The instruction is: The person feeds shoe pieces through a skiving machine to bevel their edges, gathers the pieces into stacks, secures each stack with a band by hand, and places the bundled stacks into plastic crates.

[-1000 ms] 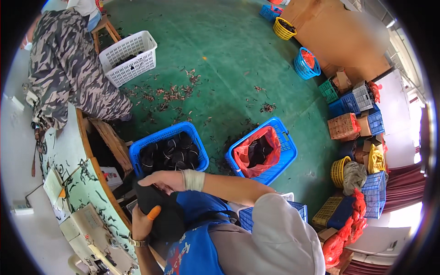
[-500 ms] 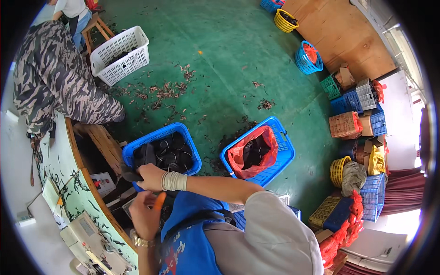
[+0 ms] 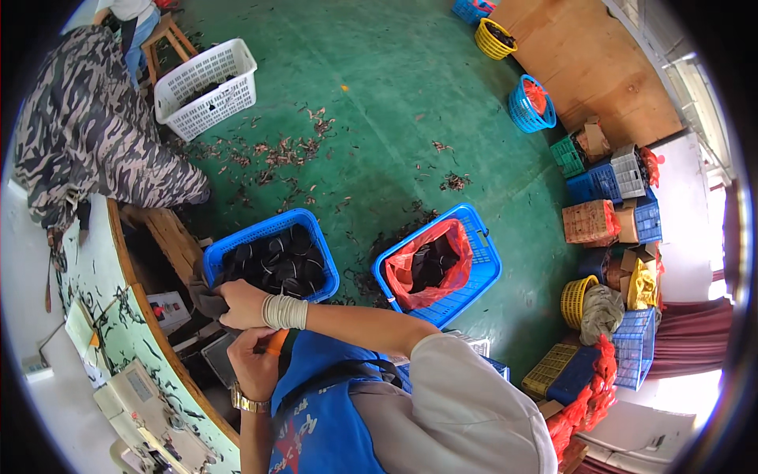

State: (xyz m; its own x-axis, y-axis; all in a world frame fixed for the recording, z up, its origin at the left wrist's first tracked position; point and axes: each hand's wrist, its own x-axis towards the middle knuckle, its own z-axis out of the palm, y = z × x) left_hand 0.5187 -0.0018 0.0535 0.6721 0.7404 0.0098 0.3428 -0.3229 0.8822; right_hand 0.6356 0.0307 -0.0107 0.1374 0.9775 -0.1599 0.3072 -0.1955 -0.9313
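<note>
My right hand (image 3: 243, 306), with a cream band wrapped round its wrist, is closed on a dark, flat, soft-looking piece (image 3: 207, 302) beside the bench edge. Just below it, my left hand (image 3: 254, 363) wears a gold watch and has its fingers curled. An orange thing (image 3: 277, 341) shows at that hand, too covered to name. Right beyond my hands stands a blue basket (image 3: 328, 261) full of black rounded pieces (image 3: 284, 261). To its right, a second blue basket (image 3: 482, 265) holds a red plastic bag (image 3: 403, 272) with more black pieces inside.
A pale green bench (image 3: 150, 332) with a sewing machine (image 3: 150, 411) and black scraps runs along the left. A person in camouflage clothing (image 3: 103, 134) bends there, near a white basket (image 3: 237, 91). Scraps (image 3: 276, 154) litter the green floor; baskets and boxes (image 3: 588, 221) line the right.
My right hand has moved slightly left with the dark piece. My left hand has moved up and right, closer under the right wrist. The view has shifted a little.
</note>
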